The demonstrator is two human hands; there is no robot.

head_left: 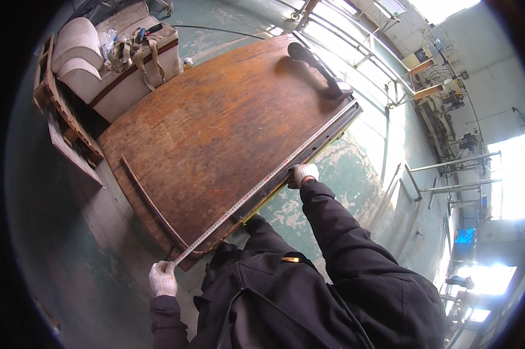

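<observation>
A long white tape measure [262, 182] is stretched along the near edge of a worn wooden tabletop [216, 116]. My left hand [163, 278], in a white knitted glove, is closed on the tape just beyond the table's left corner. From there the tape runs up to the far right corner. Beside it, along the same edge, lies a dark metal bar [280, 181]. My right hand [304, 173], also gloved, has its fingers curled at the bar's outer side, about midway. A thin curved strip [149, 200] lies near the table's left end.
At the table's far right corner lies a long dark tool [318, 68]. A beige padded seat [137, 64] with straps and small items on it stands behind, by a wooden pallet [70, 116]. Metal frames [367, 52] stand on the worn green floor [344, 180] to the right.
</observation>
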